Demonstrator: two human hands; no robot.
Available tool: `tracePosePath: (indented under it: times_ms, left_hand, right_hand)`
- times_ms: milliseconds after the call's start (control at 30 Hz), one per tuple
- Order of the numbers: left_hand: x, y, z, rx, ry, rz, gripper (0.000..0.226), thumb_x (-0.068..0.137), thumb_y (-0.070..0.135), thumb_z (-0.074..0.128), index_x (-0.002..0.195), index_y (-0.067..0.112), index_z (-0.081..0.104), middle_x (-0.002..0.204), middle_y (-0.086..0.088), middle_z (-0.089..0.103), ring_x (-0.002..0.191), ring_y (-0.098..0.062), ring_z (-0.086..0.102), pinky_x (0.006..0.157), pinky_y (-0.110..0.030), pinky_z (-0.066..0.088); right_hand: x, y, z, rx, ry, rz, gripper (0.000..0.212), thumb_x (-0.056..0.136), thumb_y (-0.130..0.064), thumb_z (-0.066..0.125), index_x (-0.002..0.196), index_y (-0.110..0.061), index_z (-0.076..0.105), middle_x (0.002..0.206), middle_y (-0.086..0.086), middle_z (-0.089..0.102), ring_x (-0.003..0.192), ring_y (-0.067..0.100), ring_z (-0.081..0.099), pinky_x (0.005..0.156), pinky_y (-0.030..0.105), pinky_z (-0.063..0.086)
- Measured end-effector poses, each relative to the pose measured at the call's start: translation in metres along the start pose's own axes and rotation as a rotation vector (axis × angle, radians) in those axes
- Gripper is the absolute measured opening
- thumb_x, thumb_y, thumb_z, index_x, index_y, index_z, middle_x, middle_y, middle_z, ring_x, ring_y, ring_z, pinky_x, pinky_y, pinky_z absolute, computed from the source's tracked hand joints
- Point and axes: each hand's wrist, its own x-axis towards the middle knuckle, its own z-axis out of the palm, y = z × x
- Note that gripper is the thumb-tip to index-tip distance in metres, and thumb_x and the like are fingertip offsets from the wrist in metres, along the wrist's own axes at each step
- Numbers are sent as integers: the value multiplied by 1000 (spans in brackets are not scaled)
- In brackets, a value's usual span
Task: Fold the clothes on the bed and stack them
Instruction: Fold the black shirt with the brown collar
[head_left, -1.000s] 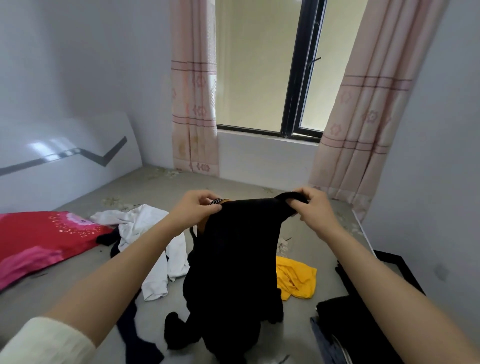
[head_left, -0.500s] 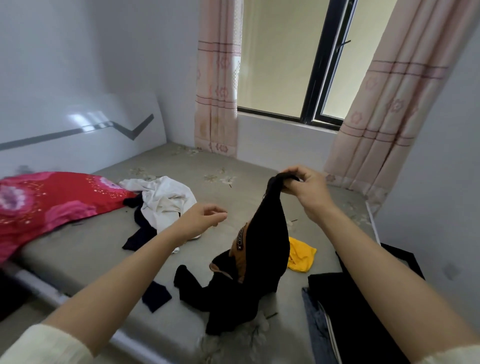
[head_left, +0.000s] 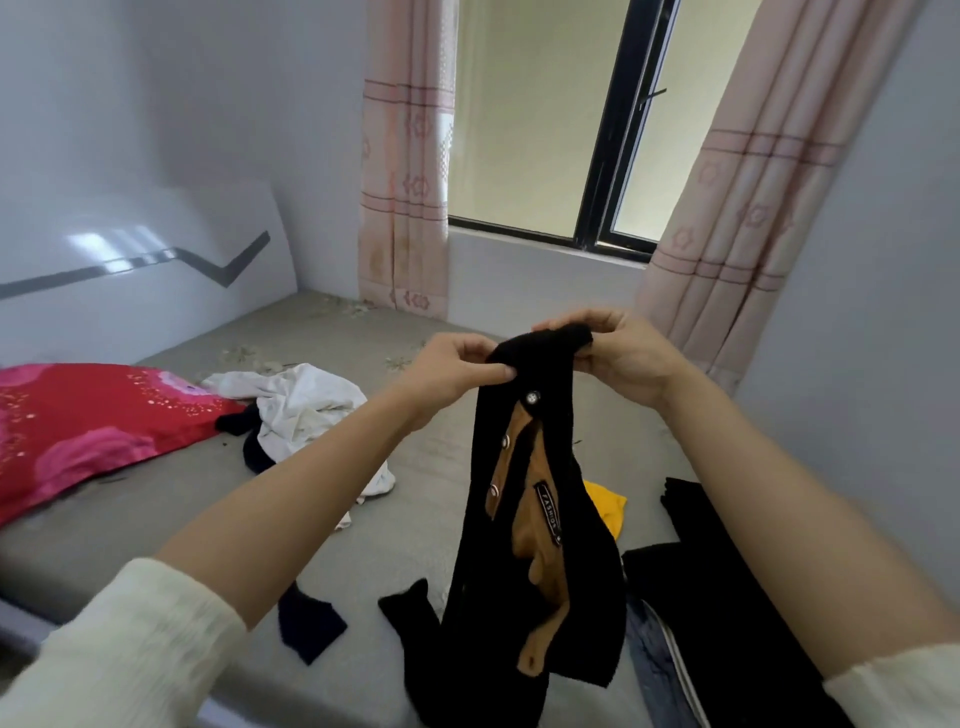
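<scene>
A black garment (head_left: 524, 571) with a brown lining, white snap buttons and a small label hangs in the air over the grey bed (head_left: 171, 499). My left hand (head_left: 457, 369) pinches its top edge on the left. My right hand (head_left: 618, 353) grips the bunched top just to the right, and the two hands are close together. The garment's lower end trails onto the mattress. A white garment (head_left: 306, 410) lies crumpled at the middle left, with a dark one partly under it. A yellow garment (head_left: 605, 506) peeks out behind the black one.
A red and pink floral pillow (head_left: 88, 426) lies at the left. Dark clothes (head_left: 727, 597) lie at the right edge of the bed over something striped. A small dark piece (head_left: 309, 621) lies near the front edge. Curtains (head_left: 405, 197) and a window stand behind the bed.
My left hand let go of the black garment half a second ago and now pinches its top again, close to my right hand. The garment hangs narrower and shows its brown lining.
</scene>
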Motion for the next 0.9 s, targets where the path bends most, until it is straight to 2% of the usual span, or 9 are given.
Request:
tracePosePath:
  times_ms: [133, 233, 300, 367, 467, 567, 700, 833, 900]
  left_hand:
    - [18, 2, -44, -84, 61, 61, 17, 82, 2, 64, 75, 17, 63, 65, 10, 67, 65, -4, 65, 73, -22, 51]
    - [30, 6, -82, -92, 52, 85, 16, 83, 6, 64, 76, 20, 63, 68, 8, 68, 72, -10, 66, 78, -27, 51]
    - [36, 5, -101, -87, 42, 93, 16, 83, 7, 64, 76, 22, 62, 68, 10, 68, 76, -12, 65, 81, -29, 50]
    - [41, 5, -113, -91, 34, 92, 15, 83, 8, 64, 77, 22, 62, 71, 8, 68, 78, -12, 65, 82, -30, 49]
    - [51, 6, -125, -104, 22, 91, 14, 83, 8, 64, 78, 21, 62, 76, 5, 67, 77, -11, 65, 77, -27, 49]
    - [58, 10, -131, -108, 15, 110, 15, 83, 7, 63, 77, 21, 62, 75, 5, 67, 69, -5, 66, 69, -19, 49]
    - [57, 12, -141, -156, 156, 149, 20, 84, 4, 61, 74, 20, 60, 72, 4, 64, 55, 3, 63, 55, -10, 47]
    - [55, 9, -165, -191, 249, 124, 17, 85, 4, 61, 78, 19, 61, 79, 1, 65, 61, -1, 65, 58, -12, 50]
    - [54, 6, -173, -200, 272, 102, 15, 85, 4, 60, 80, 19, 61, 81, 0, 65, 68, -6, 65, 61, -15, 51]
  right_hand:
    - [7, 53, 6, 21, 136, 174, 79, 38, -54, 87, 109, -32, 59, 105, -5, 68, 93, 10, 66, 79, 27, 53]
    - [-2, 100, 32, -47, 173, 415, 84, 52, -72, 69, 121, -27, 53, 114, -2, 62, 101, 11, 63, 88, 32, 45]
    - [-9, 131, 51, 12, 251, 513, 82, 61, -71, 60, 128, -25, 49, 114, -2, 61, 106, 18, 60, 86, 34, 44]
    - [-14, 155, 74, 101, 287, 552, 77, 60, -65, 70, 125, -31, 46, 120, 2, 59, 108, 28, 58, 77, 30, 48]
    - [-12, 178, 107, 249, 278, 529, 91, 52, -40, 88, 129, -36, 39, 120, -1, 61, 94, 14, 67, 63, 23, 52]
    - [-4, 188, 139, 152, 308, 488, 81, 78, -11, 72, 137, -39, 25, 128, -9, 48, 107, 9, 59, 67, 18, 52]
    - [0, 190, 156, 127, 344, 409, 84, 84, 2, 63, 131, -47, 14, 125, -26, 37, 108, -8, 45, 74, 14, 52]
    - [5, 192, 153, 241, 364, 334, 93, 78, 4, 67, 136, -48, 15, 143, -6, 35, 117, 18, 54, 72, 24, 53]
    - [12, 190, 155, 201, 410, 357, 89, 80, 8, 64, 137, -45, 20, 136, 0, 47, 89, 20, 65, 61, 25, 49]
